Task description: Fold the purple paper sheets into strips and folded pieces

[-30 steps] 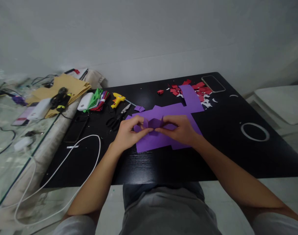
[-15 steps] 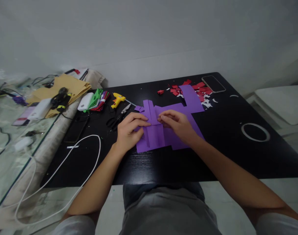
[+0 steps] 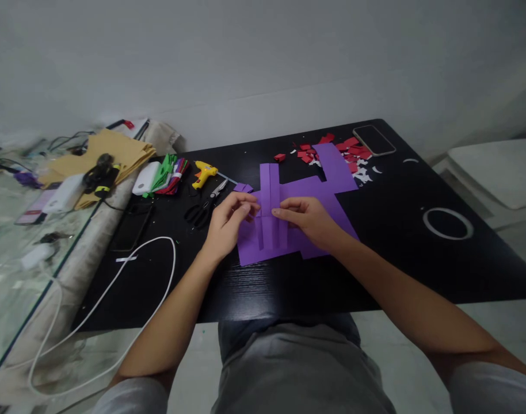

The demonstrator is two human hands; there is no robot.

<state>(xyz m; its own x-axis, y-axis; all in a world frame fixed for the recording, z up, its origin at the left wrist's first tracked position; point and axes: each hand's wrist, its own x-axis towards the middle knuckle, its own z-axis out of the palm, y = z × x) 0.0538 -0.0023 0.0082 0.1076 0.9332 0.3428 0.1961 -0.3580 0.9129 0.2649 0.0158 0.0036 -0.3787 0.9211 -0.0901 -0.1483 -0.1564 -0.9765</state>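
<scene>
A folded purple paper piece (image 3: 269, 187) with lengthwise creases stands raised above flat purple sheets (image 3: 339, 215) on the black table. My right hand (image 3: 308, 221) pinches its right edge between thumb and fingers. At its left edge is my left hand (image 3: 231, 221), fingers curved and thumb apart from the fingertips; whether it touches the paper cannot be made out. Another purple strip (image 3: 335, 167) lies at the back right, over part of the red scraps.
Scissors (image 3: 200, 214), a yellow glue gun (image 3: 205, 173) and bundled green and red strips (image 3: 172, 172) lie left. Red scraps (image 3: 304, 154), a phone (image 3: 375, 140) and a tape ring (image 3: 448, 223) are right. A white cable (image 3: 174, 264) loops over the table's left side.
The folded purple piece has turned more upright. My right hand now grips its right edge, and my left hand's fingers have come off its face toward the left.
</scene>
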